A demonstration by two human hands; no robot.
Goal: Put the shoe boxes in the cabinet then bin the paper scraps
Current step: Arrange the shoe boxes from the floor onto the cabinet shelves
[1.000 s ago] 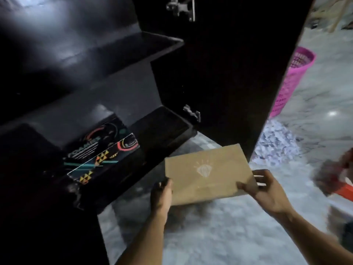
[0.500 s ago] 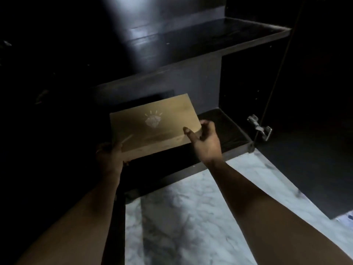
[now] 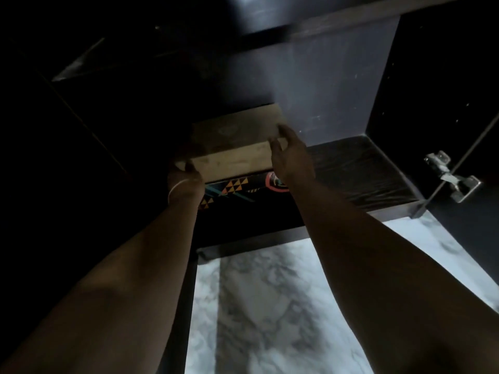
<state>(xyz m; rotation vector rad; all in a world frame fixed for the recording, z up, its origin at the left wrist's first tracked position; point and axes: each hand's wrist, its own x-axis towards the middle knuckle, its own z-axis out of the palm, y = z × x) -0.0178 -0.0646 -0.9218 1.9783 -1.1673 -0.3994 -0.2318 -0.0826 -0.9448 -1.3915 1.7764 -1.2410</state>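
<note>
Two shoe boxes, two hands, one dark cabinet.

I count two boxes inside the cabinet [image 3: 337,87]: the plain brown shoe box [image 3: 235,147] sits above the black patterned shoe box [image 3: 243,190], which lies on the bottom shelf [image 3: 359,171]; whether the brown one rests on it or hangs just over it I cannot tell. My left hand [image 3: 185,179] grips the brown box at its near left corner, my right hand [image 3: 291,157] grips its right end, so the hands are apart with the box clamped between them. One metal hinge [image 3: 451,176] shows at the right. The cabinet's left side is lost in shadow, the black box is mostly covered, and the marble floor [image 3: 270,319] is cut off below.
</note>
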